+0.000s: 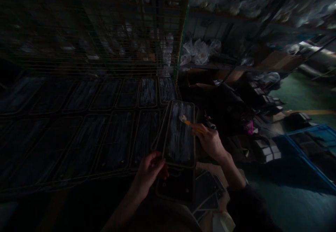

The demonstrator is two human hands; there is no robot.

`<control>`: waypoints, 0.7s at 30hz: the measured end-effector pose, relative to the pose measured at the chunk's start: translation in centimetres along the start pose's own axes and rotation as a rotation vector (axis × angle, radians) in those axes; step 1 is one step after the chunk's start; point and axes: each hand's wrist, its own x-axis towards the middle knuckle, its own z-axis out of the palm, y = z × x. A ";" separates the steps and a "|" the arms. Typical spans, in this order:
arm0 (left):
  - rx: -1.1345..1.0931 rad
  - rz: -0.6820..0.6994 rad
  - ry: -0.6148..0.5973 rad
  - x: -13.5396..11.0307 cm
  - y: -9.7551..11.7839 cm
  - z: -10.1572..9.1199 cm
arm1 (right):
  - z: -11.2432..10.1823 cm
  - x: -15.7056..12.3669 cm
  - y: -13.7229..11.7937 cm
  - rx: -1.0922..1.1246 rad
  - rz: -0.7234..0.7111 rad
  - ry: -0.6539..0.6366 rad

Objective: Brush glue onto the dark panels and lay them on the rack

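My right hand (210, 141) is closed around the yellow handle of a brush (187, 121). Pale stuff clings to the brush's tip, which is over the upper part of a dark rectangular panel (181, 141). Whitish streaks run lengthwise along this panel, and its rim is lighter. At the panel's lower left corner, my left hand (151, 170) pinches the edge between thumb and fingers. Beneath it lie more panels, one showing a bare dark face (175, 186). The picture is dim, so the panel's material is unclear.
Two rows of streaked panels (115, 137) lie to the left. A green-edged wire mesh (168, 32) rises behind them. Loose dark panels (206, 190) sit on cardboard at lower right. Shelves with plastic bags (202, 51) and a blue-framed crate (304, 158) are at right.
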 end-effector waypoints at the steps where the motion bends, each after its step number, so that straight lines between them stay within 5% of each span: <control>1: -0.005 -0.001 -0.005 0.0 0.0 0.0 | -0.2 -1.1 -1.0 0.034 0.006 -0.055; 5: 0.007 -0.010 -0.066 0.1 0.2 -0.2 | -2.0 -5.0 -4.9 0.283 0.090 -0.305; 8: 0.015 -0.009 -0.091 0.2 0.1 -0.3 | -2.4 -5.5 -5.4 0.482 0.172 -0.328; 13: 0.022 0.002 -0.070 -0.2 0.3 -0.2 | -0.2 -2.2 -1.1 0.597 0.257 0.003; 17: -0.013 0.000 -0.127 -0.2 0.9 -0.3 | 0.4 0.4 1.9 0.431 0.238 0.339; 21: -0.199 -0.053 -0.297 0.6 1.5 -1.0 | -0.6 0.2 2.1 0.227 0.260 0.563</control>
